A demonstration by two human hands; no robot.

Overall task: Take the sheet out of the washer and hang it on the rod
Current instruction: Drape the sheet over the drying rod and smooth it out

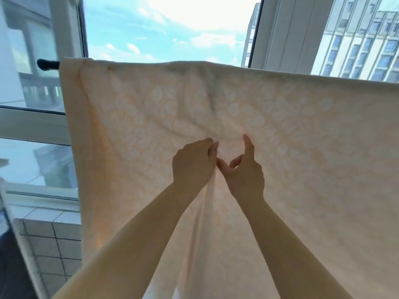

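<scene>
A pale peach sheet (291,137) with a faint white leaf pattern hangs draped over the rod (46,64), whose dark end pokes out at the upper left. The rest of the rod is hidden under the cloth. My left hand (193,167) pinches a fold of the sheet near its middle, fingers curled. My right hand (245,171) sits right beside it, thumb and curled fingers gripping the same bunch of cloth, index finger pointing up. Creases run from the rod down to my hands. The washer is out of view.
Behind the sheet are open window frames (67,29), sky and tall buildings (362,46). A white tiled ledge (49,238) lies at the lower left, below the window sill.
</scene>
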